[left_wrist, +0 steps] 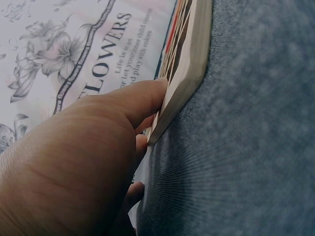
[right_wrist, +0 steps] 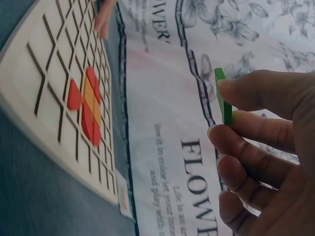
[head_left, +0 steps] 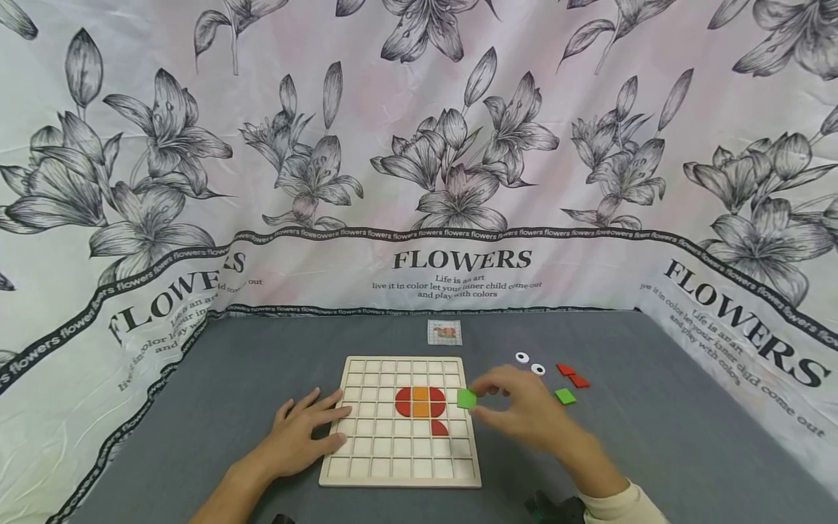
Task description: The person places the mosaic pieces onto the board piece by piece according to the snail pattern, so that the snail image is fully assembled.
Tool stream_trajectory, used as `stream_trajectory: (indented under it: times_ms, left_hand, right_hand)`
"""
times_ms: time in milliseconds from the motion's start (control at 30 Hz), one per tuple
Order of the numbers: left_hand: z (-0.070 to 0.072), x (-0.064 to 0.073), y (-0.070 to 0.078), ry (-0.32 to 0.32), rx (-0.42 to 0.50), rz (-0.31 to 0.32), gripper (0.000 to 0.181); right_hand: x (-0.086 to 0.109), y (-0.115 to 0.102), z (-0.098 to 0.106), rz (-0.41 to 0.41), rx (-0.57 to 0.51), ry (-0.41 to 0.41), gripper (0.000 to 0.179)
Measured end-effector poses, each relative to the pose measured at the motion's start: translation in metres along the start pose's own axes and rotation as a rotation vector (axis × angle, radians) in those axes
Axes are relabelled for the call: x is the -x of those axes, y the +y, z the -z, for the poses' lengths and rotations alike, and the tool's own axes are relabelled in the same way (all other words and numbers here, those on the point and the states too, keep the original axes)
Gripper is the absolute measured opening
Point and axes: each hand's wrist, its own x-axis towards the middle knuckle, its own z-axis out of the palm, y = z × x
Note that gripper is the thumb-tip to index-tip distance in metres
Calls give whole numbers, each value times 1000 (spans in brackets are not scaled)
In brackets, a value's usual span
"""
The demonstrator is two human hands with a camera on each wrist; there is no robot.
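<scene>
My right hand (head_left: 527, 407) pinches a green square tile (head_left: 467, 398) between thumb and fingers, at the right edge of a wooden grid board (head_left: 373, 467). In the right wrist view the green tile (right_wrist: 223, 96) appears nearly edge-on. My left hand (head_left: 304, 429) rests at the board's left edge with fingers spread, and in the left wrist view the thumb (left_wrist: 142, 101) lies against the rim. Red quarter-round tiles (head_left: 402, 402) flank two orange squares (head_left: 420, 402) on the board, and another red quarter-round (head_left: 439, 428) sits below them at the right.
Right of the board lie another green square (head_left: 565, 397), two red pieces (head_left: 579, 380) and two round eye pieces (head_left: 537, 369). Behind the board is a small picture card (head_left: 444, 332). A dark object (head_left: 553, 507) shows at the front edge. A flower-printed curtain (head_left: 465, 276) encloses the grey table.
</scene>
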Motion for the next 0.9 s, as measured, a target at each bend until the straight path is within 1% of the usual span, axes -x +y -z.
stream_trajectory:
  times_ms: [100, 167, 267, 467, 600, 700, 900]
  left_hand:
    - [0, 0, -1, -2, 1, 2, 54]
    - [1, 0, 0, -2, 5, 3, 54]
    - [1, 0, 0, -4, 10, 2, 54]
    - [2, 0, 1, -1, 9, -1, 54]
    - [1, 0, 1, 3, 3, 6, 53]
    - [0, 0, 0, 3, -2, 12, 52]
    - [1, 0, 0, 5, 8, 11, 52]
  right_hand:
    - [-6, -2, -9, 20, -42, -13, 21]
    - [-9, -3, -15, 15, -59, -30, 20]
    - [-12, -3, -24, -9, -82, -57, 19]
    - [-17, 1, -42, -49, -119, -83, 16]
    - [-19, 2, -52, -52, -152, -95, 15]
    - [-21, 4, -59, -54, -160, -112, 15]
    - [-23, 6, -70, -60, -119, -149, 13]
